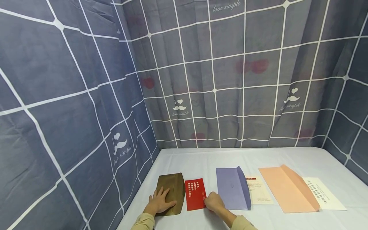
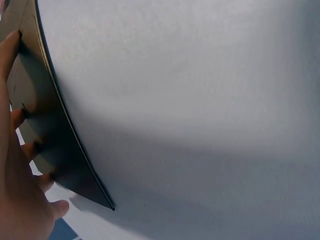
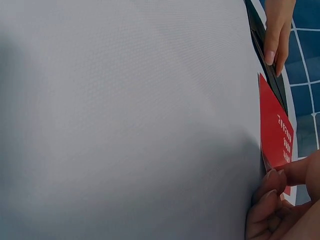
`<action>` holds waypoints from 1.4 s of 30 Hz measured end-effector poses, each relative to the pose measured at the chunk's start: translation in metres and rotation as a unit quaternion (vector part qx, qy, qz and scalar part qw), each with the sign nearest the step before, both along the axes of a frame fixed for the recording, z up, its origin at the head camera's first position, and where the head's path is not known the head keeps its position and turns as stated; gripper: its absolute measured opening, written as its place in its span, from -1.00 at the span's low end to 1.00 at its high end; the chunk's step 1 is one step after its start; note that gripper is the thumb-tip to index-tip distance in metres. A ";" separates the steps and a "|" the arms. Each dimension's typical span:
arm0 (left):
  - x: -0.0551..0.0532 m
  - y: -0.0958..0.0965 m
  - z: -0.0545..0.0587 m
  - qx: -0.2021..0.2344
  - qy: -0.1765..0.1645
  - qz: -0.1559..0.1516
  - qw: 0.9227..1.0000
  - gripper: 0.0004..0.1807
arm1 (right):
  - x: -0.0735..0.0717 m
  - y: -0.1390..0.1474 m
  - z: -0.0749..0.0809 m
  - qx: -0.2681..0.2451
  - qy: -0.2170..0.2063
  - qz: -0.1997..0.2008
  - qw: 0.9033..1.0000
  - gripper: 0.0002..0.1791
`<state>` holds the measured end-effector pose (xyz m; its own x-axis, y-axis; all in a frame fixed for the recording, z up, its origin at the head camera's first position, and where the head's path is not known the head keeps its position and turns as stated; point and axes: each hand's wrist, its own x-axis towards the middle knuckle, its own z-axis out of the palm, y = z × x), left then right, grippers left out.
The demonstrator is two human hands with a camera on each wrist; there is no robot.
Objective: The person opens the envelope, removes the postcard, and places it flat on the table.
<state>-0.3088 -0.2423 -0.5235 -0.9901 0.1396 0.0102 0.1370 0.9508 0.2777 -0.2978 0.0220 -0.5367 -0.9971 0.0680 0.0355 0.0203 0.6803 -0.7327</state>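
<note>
A dark brown envelope lies at the left of the table. On it rests my left hand, fingers spread across the paper; the left wrist view shows its fingertips on the envelope. Just right of the envelope lies a red card with white lettering. My right hand pinches the card's right edge near its lower corner. In the right wrist view the thumb and curled fingers of that hand meet at the edge of the red card.
Right of my right hand lies a purple envelope, overlapping a cream card with a red heading. Farther right, a peach envelope overlaps a white lettered card. A gridded curtain surrounds the white table.
</note>
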 end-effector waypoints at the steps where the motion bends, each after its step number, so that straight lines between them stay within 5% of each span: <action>1: 0.000 0.000 0.000 0.000 0.000 -0.001 1.000 -0.17 | 0.000 0.000 0.000 -0.001 0.001 -0.001 1.000 -0.74; 31: -0.005 0.004 -0.002 0.000 0.008 -0.006 1.000 -0.21 | 0.002 0.008 0.006 -0.002 -0.001 -0.005 1.000 -0.78; 42: -0.011 0.019 -0.004 -0.001 0.016 -0.019 1.000 -0.23 | 0.002 0.013 0.011 0.047 -0.018 -0.016 0.999 -0.79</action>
<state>-0.3196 -0.2231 -0.5279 -0.9833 0.1773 0.0413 0.1818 0.9452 0.2712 -0.2961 0.0345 -0.5255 -0.9951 0.0985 0.0064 0.0694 0.7444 -0.6642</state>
